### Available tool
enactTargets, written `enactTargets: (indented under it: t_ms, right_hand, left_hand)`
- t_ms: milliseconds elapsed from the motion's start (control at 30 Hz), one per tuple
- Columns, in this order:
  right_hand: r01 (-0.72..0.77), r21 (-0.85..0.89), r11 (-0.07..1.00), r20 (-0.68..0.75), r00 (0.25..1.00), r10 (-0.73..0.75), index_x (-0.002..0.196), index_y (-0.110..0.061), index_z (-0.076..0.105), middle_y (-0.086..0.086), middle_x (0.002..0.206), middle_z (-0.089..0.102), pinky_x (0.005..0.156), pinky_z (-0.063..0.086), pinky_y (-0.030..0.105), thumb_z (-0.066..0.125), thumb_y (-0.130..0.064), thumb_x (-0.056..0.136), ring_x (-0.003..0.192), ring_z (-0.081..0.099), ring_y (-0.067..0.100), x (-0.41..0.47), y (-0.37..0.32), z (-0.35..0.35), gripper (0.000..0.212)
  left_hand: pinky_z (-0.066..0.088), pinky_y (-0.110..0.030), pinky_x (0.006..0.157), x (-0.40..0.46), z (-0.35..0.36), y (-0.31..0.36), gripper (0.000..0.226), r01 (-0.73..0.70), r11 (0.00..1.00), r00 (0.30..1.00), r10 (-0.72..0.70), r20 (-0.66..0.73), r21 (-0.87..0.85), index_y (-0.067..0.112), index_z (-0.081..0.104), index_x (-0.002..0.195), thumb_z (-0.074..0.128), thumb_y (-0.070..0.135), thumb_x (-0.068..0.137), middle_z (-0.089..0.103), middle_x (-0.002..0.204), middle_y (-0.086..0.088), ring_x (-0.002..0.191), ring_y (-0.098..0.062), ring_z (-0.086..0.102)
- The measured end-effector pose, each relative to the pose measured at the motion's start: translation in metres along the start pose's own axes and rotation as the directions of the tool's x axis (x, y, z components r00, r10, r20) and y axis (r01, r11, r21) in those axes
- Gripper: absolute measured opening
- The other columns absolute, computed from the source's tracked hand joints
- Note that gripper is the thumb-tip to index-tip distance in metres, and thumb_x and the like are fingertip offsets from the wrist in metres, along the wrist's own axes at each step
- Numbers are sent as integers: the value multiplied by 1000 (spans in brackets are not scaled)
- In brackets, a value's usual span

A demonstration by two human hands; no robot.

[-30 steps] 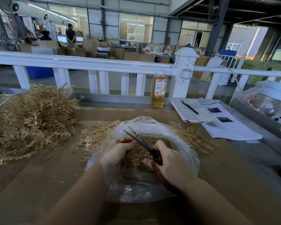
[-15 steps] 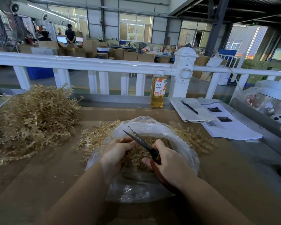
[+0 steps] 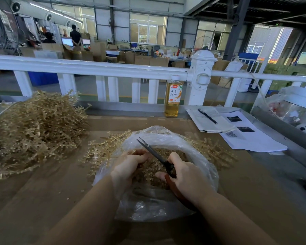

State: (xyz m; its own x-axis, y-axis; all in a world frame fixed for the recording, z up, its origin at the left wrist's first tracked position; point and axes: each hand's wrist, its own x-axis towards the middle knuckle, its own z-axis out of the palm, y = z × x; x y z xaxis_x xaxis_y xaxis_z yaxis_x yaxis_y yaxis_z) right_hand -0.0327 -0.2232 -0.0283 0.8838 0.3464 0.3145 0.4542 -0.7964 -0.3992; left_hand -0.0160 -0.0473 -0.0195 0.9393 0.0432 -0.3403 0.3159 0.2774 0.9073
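Observation:
A clear plastic bag lies open on the brown table, filled with cut tan sprig pieces. My right hand grips dark scissors with red-brown handles over the bag's mouth, blades nearly closed and pointing up to the left. My left hand sits just left of the blades and pinches a small tan sprig against them; its fingertips are partly hidden. More loose sprigs lie beside the bag on its left and right.
A big heap of tan sprigs fills the left of the table. At the back stand a bottle of yellow drink, a notebook with a pen, printed sheets and a white railing. Bagged items sit far right.
The scissor blades have closed slightly and shifted a little. Both hands stay over the bag in nearly the same place.

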Motion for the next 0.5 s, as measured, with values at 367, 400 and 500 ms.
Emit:
enactTargets:
  t_ms: [367,400,500]
  right_hand:
    - [0,-46,999,46,999,2,94,-33,34,-15,66,49,50,35,11,51,-62,87,58,49,-2,2,1,2,34]
    - [-1,-42,999,47,999,3,95,-33,34,-15,67,49,50,35,11,51,-61,87,59,49,-1,2,1,1,34]
    - [-8,-29,1000,39,999,9,94,-33,34,-13,70,53,50,36,12,53,-61,87,61,51,0,2,1,1,34]
  left_hand:
    - [57,-38,68,12,-1,-8,21,-32,997,999,35,-42,72,5,64,107,63,5,86,72,90,-18,85,-32,70]
    - [57,-37,66,13,-2,-8,21,-31,997,999,34,-33,72,5,64,107,62,5,86,73,89,-17,84,-31,70]
    - [57,-45,76,13,-3,-8,27,-16,999,999,18,-29,43,8,62,112,62,6,85,71,96,-18,89,-34,69]
